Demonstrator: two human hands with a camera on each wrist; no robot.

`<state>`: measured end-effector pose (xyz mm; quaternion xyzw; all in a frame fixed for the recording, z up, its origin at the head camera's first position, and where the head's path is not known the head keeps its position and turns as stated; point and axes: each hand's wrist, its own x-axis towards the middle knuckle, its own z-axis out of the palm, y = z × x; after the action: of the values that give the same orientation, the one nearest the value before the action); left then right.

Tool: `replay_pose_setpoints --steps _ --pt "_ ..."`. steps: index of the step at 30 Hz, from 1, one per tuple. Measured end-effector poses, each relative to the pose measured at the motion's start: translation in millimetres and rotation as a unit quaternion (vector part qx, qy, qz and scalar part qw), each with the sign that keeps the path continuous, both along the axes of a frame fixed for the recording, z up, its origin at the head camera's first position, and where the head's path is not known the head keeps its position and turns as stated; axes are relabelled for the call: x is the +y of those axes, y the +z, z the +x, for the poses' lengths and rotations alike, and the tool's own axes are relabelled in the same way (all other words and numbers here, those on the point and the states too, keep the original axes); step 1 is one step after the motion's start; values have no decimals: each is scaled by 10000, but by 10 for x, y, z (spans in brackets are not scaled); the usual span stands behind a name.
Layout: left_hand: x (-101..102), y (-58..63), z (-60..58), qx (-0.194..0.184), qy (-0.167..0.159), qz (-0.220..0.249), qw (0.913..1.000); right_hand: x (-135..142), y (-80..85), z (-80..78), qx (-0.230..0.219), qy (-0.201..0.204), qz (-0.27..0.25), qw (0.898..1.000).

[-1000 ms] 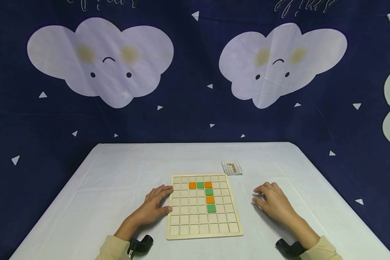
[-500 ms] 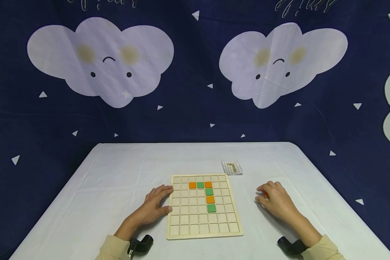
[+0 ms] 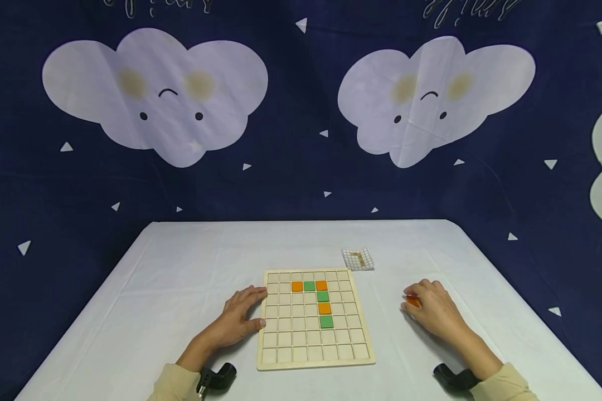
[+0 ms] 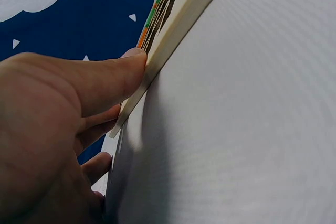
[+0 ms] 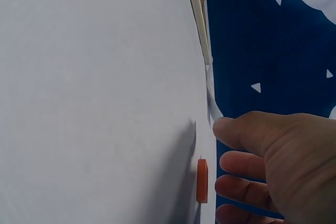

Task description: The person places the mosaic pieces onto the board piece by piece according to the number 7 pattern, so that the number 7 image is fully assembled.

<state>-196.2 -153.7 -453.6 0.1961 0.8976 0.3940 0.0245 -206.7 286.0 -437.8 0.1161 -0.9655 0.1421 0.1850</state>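
A square wooden grid board [image 3: 316, 366] lies on the white table with orange and green tiles in some cells. My left hand [image 3: 234, 318] rests at its left edge, thumb and fingertips touching the rim; in the left wrist view the thumb [image 4: 113, 80] lies against the board's side. To the right of the board, my right hand [image 3: 433, 309] hovers low over a loose orange tile [image 3: 413, 301], which it partly covers. The right wrist view has that orange tile [image 5: 202, 181] flat on the table, apart from the bent fingers, with nothing held.
A small card [image 3: 358, 259] printed with a coloured grid pattern lies just beyond the board's far right corner. White cloth covers the table [image 3: 190, 250]. A dark blue curtain [image 3: 301, 189] with clouds hangs behind it.
My right hand has shifted slightly to the right, and the orange tile, hidden at first, now shows by its thumb and fingers. My left hand and the board have stayed put.
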Motion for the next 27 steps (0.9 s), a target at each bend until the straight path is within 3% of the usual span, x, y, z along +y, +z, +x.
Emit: replay_pose_setpoints --steps 13,27 --pt "-5 -4 -5 16 -31 -2 10000 148 27 -4 -473 -38 -77 9988" --pt "2 -3 -7 6 -9 -4 10000 282 15 -21 -645 67 -179 9977"
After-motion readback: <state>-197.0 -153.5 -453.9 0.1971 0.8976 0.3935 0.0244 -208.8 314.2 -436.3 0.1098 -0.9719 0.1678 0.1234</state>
